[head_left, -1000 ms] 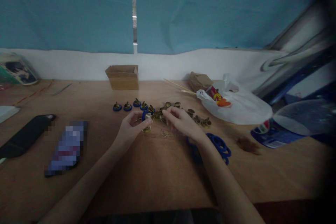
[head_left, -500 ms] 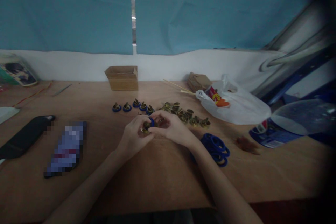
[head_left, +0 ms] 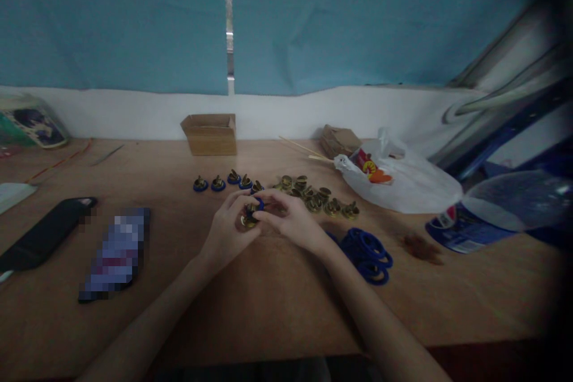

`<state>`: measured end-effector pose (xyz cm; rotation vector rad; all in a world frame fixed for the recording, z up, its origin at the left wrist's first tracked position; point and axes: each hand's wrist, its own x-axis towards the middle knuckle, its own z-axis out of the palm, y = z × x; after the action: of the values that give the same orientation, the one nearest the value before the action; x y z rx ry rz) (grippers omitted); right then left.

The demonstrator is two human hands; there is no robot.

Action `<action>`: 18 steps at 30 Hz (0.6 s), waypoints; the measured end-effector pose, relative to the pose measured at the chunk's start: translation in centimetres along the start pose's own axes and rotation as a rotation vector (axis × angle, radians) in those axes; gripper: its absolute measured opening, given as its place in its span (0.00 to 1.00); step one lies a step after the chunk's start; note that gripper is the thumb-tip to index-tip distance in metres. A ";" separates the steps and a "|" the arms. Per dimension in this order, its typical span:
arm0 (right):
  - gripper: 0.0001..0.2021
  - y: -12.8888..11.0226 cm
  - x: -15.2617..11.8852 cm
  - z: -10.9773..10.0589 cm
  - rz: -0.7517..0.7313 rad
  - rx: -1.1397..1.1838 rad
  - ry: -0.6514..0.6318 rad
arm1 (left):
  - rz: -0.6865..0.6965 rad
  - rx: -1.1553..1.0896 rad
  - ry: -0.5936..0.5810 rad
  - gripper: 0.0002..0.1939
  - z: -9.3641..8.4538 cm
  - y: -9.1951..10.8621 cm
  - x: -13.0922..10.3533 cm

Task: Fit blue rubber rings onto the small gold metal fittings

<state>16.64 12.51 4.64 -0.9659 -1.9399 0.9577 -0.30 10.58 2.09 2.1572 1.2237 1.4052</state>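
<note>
Between my two hands, over the middle of the table, is a brass-coloured metal piece point(head_left: 249, 221) with a blue ring point(head_left: 256, 205) at its upper right side. My left hand point(head_left: 227, 230) is closed around the metal piece from the left. Fingers of my right hand point(head_left: 293, 219) pinch the blue ring from the right. Just behind them stands a row of brass pieces with blue rings round their bases point(head_left: 218, 183). Several plain brass pieces point(head_left: 323, 196) sit behind my right hand. A pile of blue rings point(head_left: 367, 253) lies beside my right forearm.
An open cardboard box point(head_left: 211, 136) stands by the wall. At the right are a white plastic bag point(head_left: 412, 179), a brown paper packet point(head_left: 338, 140), a large plastic bottle point(head_left: 492, 215) and a reddish-brown patch point(head_left: 421, 248). A black flat object point(head_left: 47, 236) and a blurred-out item point(head_left: 117, 256) lie left.
Both hands stay in nearly the same place. The metal piece and blue ring have turned slightly between the fingers, and more of the brass shows. The view has shifted a little.
</note>
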 end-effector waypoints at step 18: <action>0.15 0.0 0.3 0.9 0.052 0.420 0.074 | -0.350 -0.274 -0.052 0.31 0.0 1.1 -0.1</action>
<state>15.70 12.53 4.36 -0.7959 -1.5707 1.2769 0.22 9.85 2.65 1.6901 1.2348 1.2736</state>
